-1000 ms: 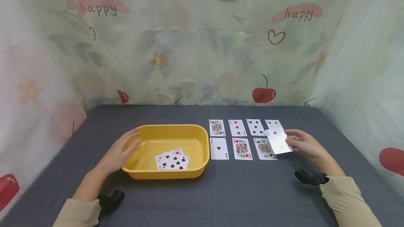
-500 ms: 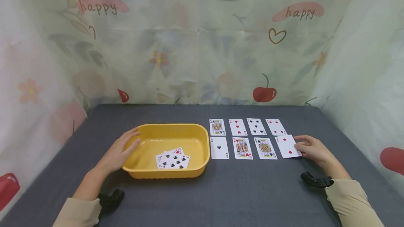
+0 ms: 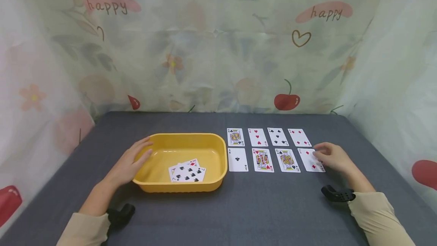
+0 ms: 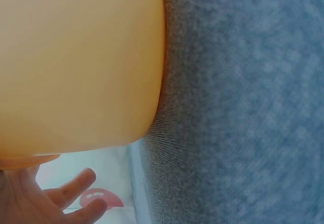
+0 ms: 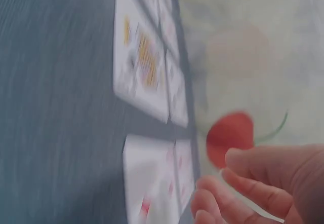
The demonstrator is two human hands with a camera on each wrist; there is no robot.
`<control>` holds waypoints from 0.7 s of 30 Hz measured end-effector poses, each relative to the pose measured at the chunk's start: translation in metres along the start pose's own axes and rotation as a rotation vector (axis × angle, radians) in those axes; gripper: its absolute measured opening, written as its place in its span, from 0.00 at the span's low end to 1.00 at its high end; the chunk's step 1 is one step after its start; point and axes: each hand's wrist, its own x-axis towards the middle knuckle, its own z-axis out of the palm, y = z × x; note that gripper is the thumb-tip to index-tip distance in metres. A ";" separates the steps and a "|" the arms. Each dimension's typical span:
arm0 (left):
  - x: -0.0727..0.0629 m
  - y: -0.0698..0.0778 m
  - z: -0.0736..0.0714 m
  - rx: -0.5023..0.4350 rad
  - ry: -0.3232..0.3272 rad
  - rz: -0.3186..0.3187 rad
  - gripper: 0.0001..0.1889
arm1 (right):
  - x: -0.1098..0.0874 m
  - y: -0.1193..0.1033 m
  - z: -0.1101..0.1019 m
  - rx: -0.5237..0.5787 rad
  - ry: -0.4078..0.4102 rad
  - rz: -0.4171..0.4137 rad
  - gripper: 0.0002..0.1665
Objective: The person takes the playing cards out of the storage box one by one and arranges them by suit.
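In the head view, my right hand (image 3: pixel 332 156) hovers at the right edge of a two of diamonds (image 3: pixel 311 161), which lies face up at the right end of the front row. Its fingers are loosely bent; the right wrist view shows no card between thumb and fingers (image 5: pixel 243 183). My left hand (image 3: pixel 128 162) rests at the left rim of a yellow tray (image 3: pixel 181 188), fingers spread and relaxed. Inside the tray lie a spade card (image 3: pixel 189 174) and, partly hidden under it, a red diamond card (image 3: pixel 193 162).
Two rows of face-up cards lie right of the tray. The back row has a king (image 3: pixel 235 137), a heart card (image 3: pixel 257 137), a spade card (image 3: pixel 277 137) and a diamond card (image 3: pixel 299 137). An ace of clubs (image 3: pixel 238 164) and two face cards continue the front row.
My right hand brought the two of diamonds right and down, laid it at the end of the front row and let go. My left hand stayed at the tray.
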 end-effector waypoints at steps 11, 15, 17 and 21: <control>0.001 -0.003 0.001 -0.013 -0.002 0.016 0.28 | 0.008 -0.078 0.024 0.166 -0.110 -0.221 0.23; 0.001 -0.002 0.000 -0.009 0.000 0.016 0.28 | 0.015 -0.112 0.033 0.194 -0.152 -0.320 0.20; 0.001 -0.002 0.000 -0.008 0.001 0.014 0.28 | 0.020 -0.130 0.039 0.203 -0.175 -0.364 0.18; 0.001 -0.003 0.001 -0.011 0.000 0.012 0.27 | 0.026 -0.165 0.052 0.202 -0.242 -0.454 0.16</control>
